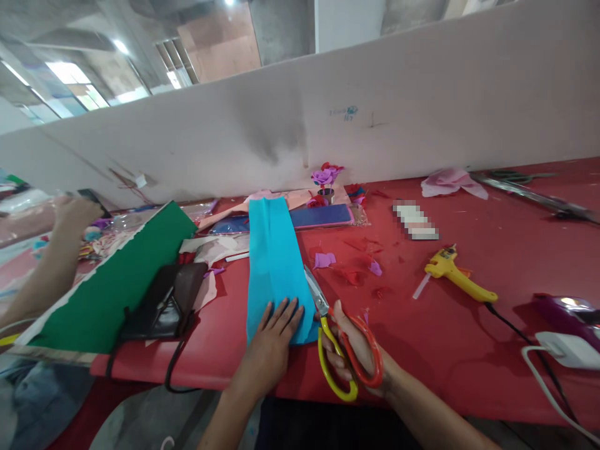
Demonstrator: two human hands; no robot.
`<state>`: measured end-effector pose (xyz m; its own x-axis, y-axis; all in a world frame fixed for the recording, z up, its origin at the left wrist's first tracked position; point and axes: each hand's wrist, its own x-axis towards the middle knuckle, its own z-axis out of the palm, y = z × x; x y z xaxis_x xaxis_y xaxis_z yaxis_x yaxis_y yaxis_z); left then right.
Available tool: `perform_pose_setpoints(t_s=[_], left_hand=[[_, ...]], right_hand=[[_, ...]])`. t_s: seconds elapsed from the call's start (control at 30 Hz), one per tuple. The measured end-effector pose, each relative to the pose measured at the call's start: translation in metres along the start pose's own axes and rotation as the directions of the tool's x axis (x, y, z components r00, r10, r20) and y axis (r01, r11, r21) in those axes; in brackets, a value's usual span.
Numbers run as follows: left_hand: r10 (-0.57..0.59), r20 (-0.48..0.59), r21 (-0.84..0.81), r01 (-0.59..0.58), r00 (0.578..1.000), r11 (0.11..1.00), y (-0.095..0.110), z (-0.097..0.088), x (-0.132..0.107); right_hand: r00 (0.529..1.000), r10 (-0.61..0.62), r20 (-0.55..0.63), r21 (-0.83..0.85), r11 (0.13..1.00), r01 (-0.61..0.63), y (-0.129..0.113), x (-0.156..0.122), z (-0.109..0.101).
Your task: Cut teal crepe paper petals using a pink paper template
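A long strip of light blue crepe paper [272, 250] lies on the red table [469, 325], running away from me. My left hand [272, 344] rests flat on its near end with the fingers spread. My right hand [359, 353] grips a pair of scissors [340, 340] with red and yellow handles. The metal blades point up and left and touch the right edge of the blue paper.
A green sheet [122, 275] and a dark bag [164, 303] lie to the left. A yellow glue gun [457, 275], paper scraps [356, 265], paper flowers [325, 178] and a purple device [567, 312] sit to the right. Another person's arm [51, 262] reaches in at far left.
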<state>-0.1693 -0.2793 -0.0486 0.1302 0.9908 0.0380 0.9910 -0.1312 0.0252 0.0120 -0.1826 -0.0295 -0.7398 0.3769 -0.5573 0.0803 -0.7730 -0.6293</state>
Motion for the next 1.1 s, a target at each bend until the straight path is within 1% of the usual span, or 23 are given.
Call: perform_pose_setpoints(t_s=[0.03, 0.2, 0.27, 0.3, 0.4, 0.5, 0.6, 0.7, 0.83, 0.9, 1.1], left_hand=[[0.001, 0.0, 0.003, -0.001, 1.0, 1.0, 0.0, 0.0, -0.001], [0.011, 0.012, 0.018, -0.012, 1.0, 1.0, 0.002, 0.002, -0.005], [0.013, 0.016, 0.026, -0.013, 1.0, 1.0, 0.003, 0.003, -0.007], [0.013, 0.016, 0.031, -0.014, 1.0, 0.999, 0.003, 0.004, -0.007], [0.012, 0.012, 0.04, -0.012, 1.0, 0.999, 0.003, 0.006, -0.009], [0.01, -0.001, 0.044, -0.01, 1.0, 0.999, 0.004, 0.004, -0.009], [0.009, -0.008, 0.042, -0.008, 1.0, 0.999, 0.006, 0.002, -0.01], [0.008, -0.003, 0.035, -0.008, 1.0, 0.999, 0.007, 0.0, -0.011], [0.0, -0.009, 0.021, 0.0, 1.0, 1.0, 0.007, 0.0, -0.013], [0.004, -0.012, 0.019, -0.004, 1.0, 1.0, 0.008, 0.001, -0.014], [0.015, -0.004, 0.032, -0.014, 1.0, 0.999, 0.01, 0.0, -0.016]], right_hand=[[1.0, 0.008, 0.014, 0.005, 1.0, -0.009, -0.001, 0.0, 0.0], [0.998, 0.063, -0.003, 0.004, 0.998, -0.063, -0.008, -0.001, 0.003], [0.998, 0.066, -0.01, 0.022, 0.998, -0.065, -0.009, -0.002, 0.005], [0.999, 0.05, -0.018, 0.036, 0.998, -0.05, -0.009, -0.002, 0.006], [0.997, -0.052, -0.054, 0.079, 0.995, 0.056, -0.007, -0.002, 0.008], [0.992, -0.11, -0.058, 0.055, 0.992, 0.113, -0.004, -0.001, 0.008], [0.992, -0.117, -0.056, 0.036, 0.992, 0.119, -0.003, -0.001, 0.008], [0.993, -0.107, -0.057, 0.057, 0.992, 0.11, -0.005, -0.003, 0.009], [0.998, -0.055, -0.021, 0.105, 0.993, 0.057, -0.008, -0.003, 0.008], [0.999, -0.049, -0.007, 0.115, 0.992, 0.049, -0.009, -0.002, 0.007], [0.994, -0.092, -0.061, 0.047, 0.994, 0.095, -0.007, -0.004, 0.009]])
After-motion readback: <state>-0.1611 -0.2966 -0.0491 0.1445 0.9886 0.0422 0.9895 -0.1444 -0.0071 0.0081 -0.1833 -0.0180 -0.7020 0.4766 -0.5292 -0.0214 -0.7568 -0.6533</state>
